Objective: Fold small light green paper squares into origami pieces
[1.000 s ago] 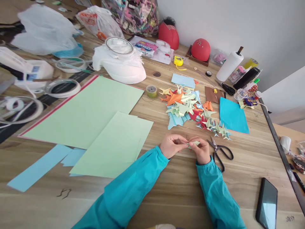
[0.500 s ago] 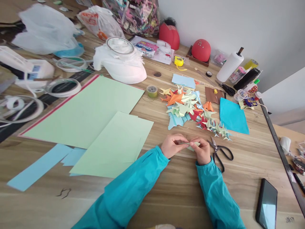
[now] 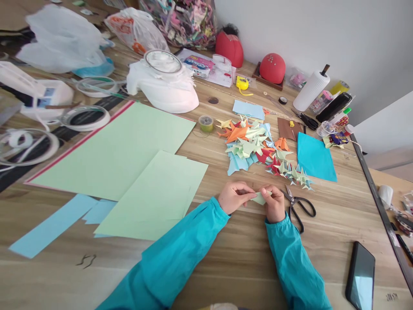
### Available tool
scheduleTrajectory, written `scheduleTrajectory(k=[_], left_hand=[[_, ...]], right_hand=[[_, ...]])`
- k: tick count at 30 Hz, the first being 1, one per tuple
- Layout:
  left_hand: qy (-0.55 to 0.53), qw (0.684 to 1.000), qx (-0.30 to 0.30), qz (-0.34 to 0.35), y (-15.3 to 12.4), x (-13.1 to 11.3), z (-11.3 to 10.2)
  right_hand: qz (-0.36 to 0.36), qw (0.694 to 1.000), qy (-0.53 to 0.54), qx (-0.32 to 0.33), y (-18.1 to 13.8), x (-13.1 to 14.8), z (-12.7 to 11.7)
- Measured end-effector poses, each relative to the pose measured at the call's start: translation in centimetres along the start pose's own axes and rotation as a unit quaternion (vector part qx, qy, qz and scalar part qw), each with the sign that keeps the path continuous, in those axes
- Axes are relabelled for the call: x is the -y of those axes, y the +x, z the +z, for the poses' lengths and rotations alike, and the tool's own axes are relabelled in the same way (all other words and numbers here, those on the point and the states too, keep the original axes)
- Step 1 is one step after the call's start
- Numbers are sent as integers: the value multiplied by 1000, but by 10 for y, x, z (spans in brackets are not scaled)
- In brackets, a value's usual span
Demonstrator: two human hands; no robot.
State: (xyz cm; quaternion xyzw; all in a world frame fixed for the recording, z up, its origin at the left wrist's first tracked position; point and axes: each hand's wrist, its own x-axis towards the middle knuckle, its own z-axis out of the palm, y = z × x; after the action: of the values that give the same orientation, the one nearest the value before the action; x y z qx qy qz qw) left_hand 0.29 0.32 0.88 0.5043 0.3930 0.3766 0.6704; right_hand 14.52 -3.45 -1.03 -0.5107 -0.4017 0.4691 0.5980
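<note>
A small folded piece of pale green paper (image 3: 258, 198) is held between my two hands, just above the wooden table. My left hand (image 3: 235, 196) pinches its left end between thumb and fingers. On the other side, my right hand (image 3: 274, 202) grips it with the thumb pressed on top; part of the paper is hidden by the fingers. Black-handled scissors (image 3: 297, 204) lie right beside my right hand, blades pointing away. Beyond both hands sits a pile of folded paper cranes (image 3: 248, 144) in green, orange, red, blue and yellow.
Large pale green sheets (image 3: 158, 193) and blue paper strips (image 3: 53, 226) lie to the left. A turquoise square (image 3: 316, 157) is at the right, a phone (image 3: 360, 275) at front right. Farther back are a spool of thread (image 3: 206, 124), a yellow tape measure (image 3: 241, 82) and plastic bags (image 3: 61, 38).
The green paper has turned so more of its flat face shows between my hands. My right thumb and fingers have shifted slightly on it; the table things have stayed put.
</note>
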Motion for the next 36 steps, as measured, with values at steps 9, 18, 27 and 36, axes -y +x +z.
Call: scheduleTrajectory(k=[9, 18, 27, 36], left_hand=[[-45, 999, -17, 9, 1, -1, -1], [-108, 993, -42, -22, 2, -2, -3], [-149, 987, -63, 2, 5, 2, -2], [-13, 1000, -11, 18, 3, 6, -4]], right_hand=[[50, 997, 28, -55, 1, 0, 1], [69, 984, 111, -124, 5, 1, 3], [64, 980, 125, -143, 5, -3, 2], [18, 995, 58, -80, 4, -11, -4]])
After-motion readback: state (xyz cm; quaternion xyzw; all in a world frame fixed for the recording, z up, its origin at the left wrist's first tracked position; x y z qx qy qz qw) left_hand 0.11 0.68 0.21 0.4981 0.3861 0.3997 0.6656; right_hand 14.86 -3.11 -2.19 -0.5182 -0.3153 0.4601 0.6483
